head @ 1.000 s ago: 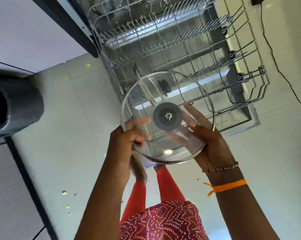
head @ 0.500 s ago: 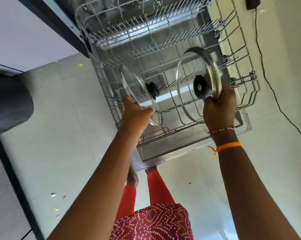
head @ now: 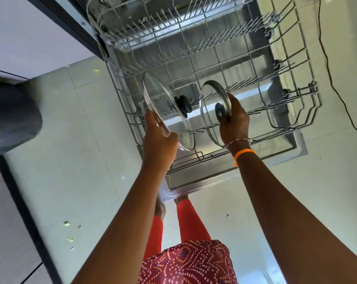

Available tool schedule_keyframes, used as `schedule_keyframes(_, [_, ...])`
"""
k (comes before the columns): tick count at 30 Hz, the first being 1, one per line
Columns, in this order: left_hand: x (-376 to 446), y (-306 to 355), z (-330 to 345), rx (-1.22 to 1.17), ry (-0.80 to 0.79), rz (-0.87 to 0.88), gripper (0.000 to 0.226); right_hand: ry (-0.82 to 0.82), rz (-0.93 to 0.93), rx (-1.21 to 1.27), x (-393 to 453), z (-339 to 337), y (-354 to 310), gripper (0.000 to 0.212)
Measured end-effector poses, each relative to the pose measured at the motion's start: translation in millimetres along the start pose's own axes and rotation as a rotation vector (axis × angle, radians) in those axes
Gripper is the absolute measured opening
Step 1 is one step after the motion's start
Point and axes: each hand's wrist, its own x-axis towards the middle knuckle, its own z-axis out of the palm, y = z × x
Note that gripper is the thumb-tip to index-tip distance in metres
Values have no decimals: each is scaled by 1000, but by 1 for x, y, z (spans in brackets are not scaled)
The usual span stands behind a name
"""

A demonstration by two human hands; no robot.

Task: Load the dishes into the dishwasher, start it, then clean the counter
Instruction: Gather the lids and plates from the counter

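The left glass lid (head: 163,107) is clear and glossy, edged with a bright metal band, and its knob (head: 183,104) looks like matt black plastic. The right glass lid (head: 210,111) is just as transparent, with a shiny steel rim. The rack (head: 245,64) is thin wire with a dull grey coating. Beneath it the dishwasher door (head: 224,177) is brushed stainless steel with a soft sheen. The floor (head: 81,140) is smooth, pale, faintly glossy tile. At the near edge, patterned red cloth (head: 190,263) looks soft and matt.

Two lids (head: 167,111) upright in rack (head: 296,124)
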Motion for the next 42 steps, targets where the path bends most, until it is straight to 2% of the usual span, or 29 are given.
schedule_keyframes(5, [-14,5,8,-18,2,39,67,-193,0,-110,19,-2,-3,57])
schedule_keyframes(7, [-18,6,10,-21,1,42,68,-210,18,-109,16,-5,-6,62])
schedule_keyframes(9, [-18,8,11,-13,-7,34,72,-132,0,-110,5,-9,-12,62])
schedule_keyframes(13, [-8,6,4,56,29,5,79,93,-148,-117,-21,-10,-24,48])
schedule_keyframes(17, [2,3,-9,94,-10,4,78,124,-215,-180,-41,-2,-39,38])
schedule_keyframes(20, [-3,2,-14,143,-62,6,78,42,-265,-139,-52,6,-51,31])
schedule_keyframes(22, [-8,1,-16,118,-101,-17,67,-49,-264,-63,-57,8,-59,30])
schedule_keyframes(25, [-23,-2,-28,-27,-124,-83,48,-217,-181,82,-66,3,-77,31])
schedule_keyframes(28, [-46,-4,-51,-183,-112,-155,37,-303,-104,124,-75,-5,-109,27])
schedule_keyframes(34, [-87,-9,-128,-545,24,-216,20,-449,-126,195,-106,-4,-200,25])
schedule_keyframes(37, [-102,-8,-178,-621,124,-168,21,-478,-174,215,-127,9,-252,24])
schedule_keyframes(42, [-119,-8,-287,-725,290,-76,21,-618,-183,273,-167,48,-359,27])
